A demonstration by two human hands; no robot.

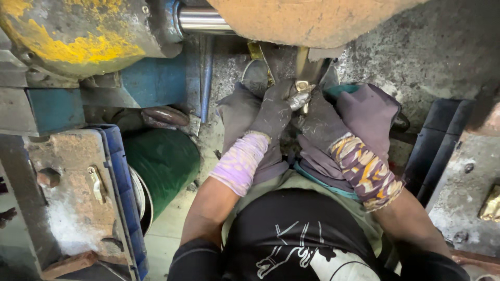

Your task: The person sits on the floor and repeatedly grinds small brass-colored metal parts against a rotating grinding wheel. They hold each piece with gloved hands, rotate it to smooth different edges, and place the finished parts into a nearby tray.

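Note:
Both of my hands wear dark, grimy work gloves with patterned cuffs. My left hand (273, 112) and my right hand (317, 122) meet in front of me and together grip a small shiny metal part (300, 98), brass and silver in colour. The part sits just below a large tan wheel (307, 18) at the top of the view. Purple-grey cloth (367, 112) covers my knees beneath the hands. Much of the part is hidden by my fingers.
A yellow and blue machine housing (78, 36) with a steel shaft (200, 21) fills the upper left. A blue crate (122, 192) holds a dusty slab with a brass piece (95, 183). A green drum (164, 161) stands beside it. Dark crates (437, 145) lie at right.

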